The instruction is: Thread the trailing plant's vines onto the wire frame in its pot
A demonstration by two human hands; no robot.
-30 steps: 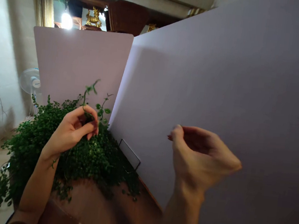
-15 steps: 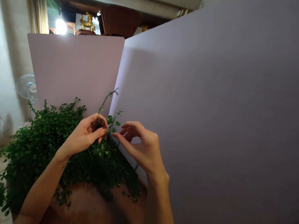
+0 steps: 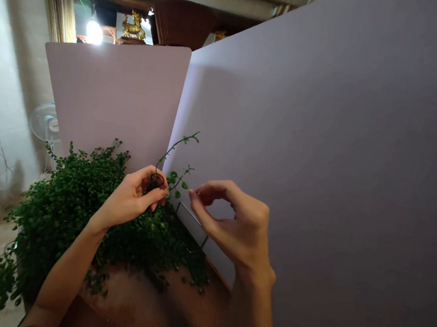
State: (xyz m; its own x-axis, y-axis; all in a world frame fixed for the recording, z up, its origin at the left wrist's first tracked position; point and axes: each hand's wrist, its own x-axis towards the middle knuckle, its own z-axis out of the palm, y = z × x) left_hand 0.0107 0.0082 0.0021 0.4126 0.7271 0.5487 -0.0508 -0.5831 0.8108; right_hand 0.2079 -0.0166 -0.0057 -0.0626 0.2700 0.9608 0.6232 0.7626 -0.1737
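My left hand (image 3: 135,193) is closed, thumb against fingers, on a thin green vine (image 3: 167,153). The vine loops over the index finger, and its tip rises up to the right. A second leafy sprig (image 3: 179,179) sticks out beyond the fingertips. To its right, my right hand (image 3: 231,215) is pinched, thumb and index fingertips together close to a small leaf of that sprig. Whether anything is between those fingertips is too small to tell. Below and left of my hands spreads a dense bushy mass of small round leaves (image 3: 65,208), partly hidden by my left forearm.
The greenery lies on a brown wooden table (image 3: 154,299). Pale upright panels stand behind (image 3: 119,93) and along the right (image 3: 324,144). A thin metal bracket (image 3: 192,216) is at the right panel's foot. A fan (image 3: 44,121) and a lit bulb (image 3: 95,32) are farther back.
My right hand came in from the right to the sprig with fingers apart, then closed and drew slightly back right. My left hand shifted right, still holding the vine.
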